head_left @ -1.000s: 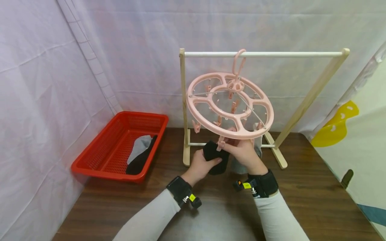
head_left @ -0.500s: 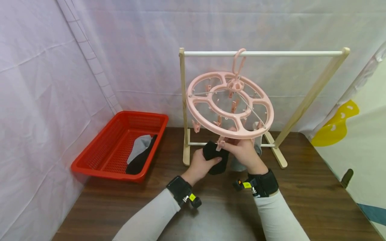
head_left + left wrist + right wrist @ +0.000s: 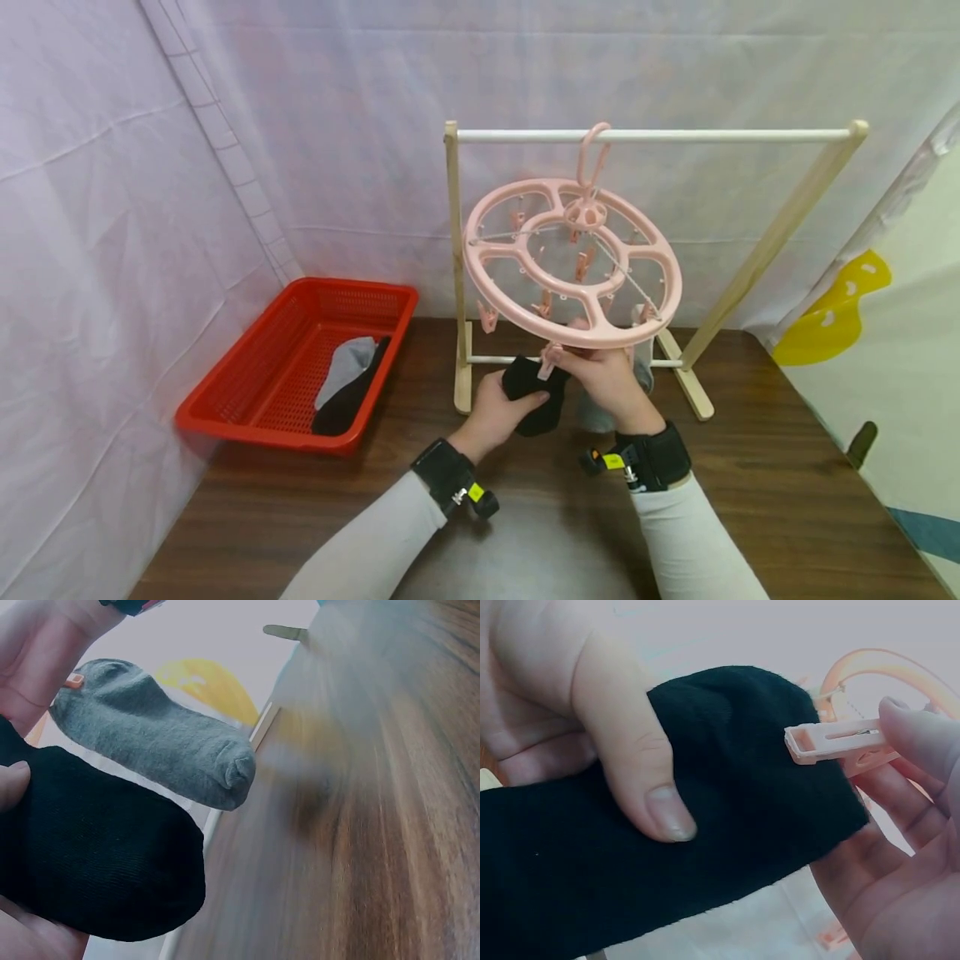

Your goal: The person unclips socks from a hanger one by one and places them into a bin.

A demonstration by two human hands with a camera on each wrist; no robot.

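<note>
In the head view my left hand (image 3: pixel 491 418) holds a black sock (image 3: pixel 538 423), thumb on the near face and fingers behind it. Below the front rim of the round pink clip hanger (image 3: pixel 600 337), my right hand (image 3: pixel 613 385) pinches a pink clothespin (image 3: pixel 549 363) between thumb and fingers. The right wrist view has the tip of that clothespin (image 3: pixel 810 744) overlapping the end of the black sock (image 3: pixel 727 772); I cannot tell whether it bites the cloth. A grey sock (image 3: pixel 157 735) hangs beside the black one, partly hidden by my right hand in the head view.
The hanger hooks over the white bar (image 3: pixel 712 135) of a wooden-legged rack. More clothespins, such as one clothespin (image 3: pixel 488 317) at left, dangle from it. On the table's left, a red basket (image 3: pixel 202 417) contains a grey sock (image 3: pixel 347 364) and a black sock (image 3: pixel 341 410).
The black sock and my left hand have shifted slightly down and left. My right hand keeps its pinch on the clothespin, whose angle has changed a little.
</note>
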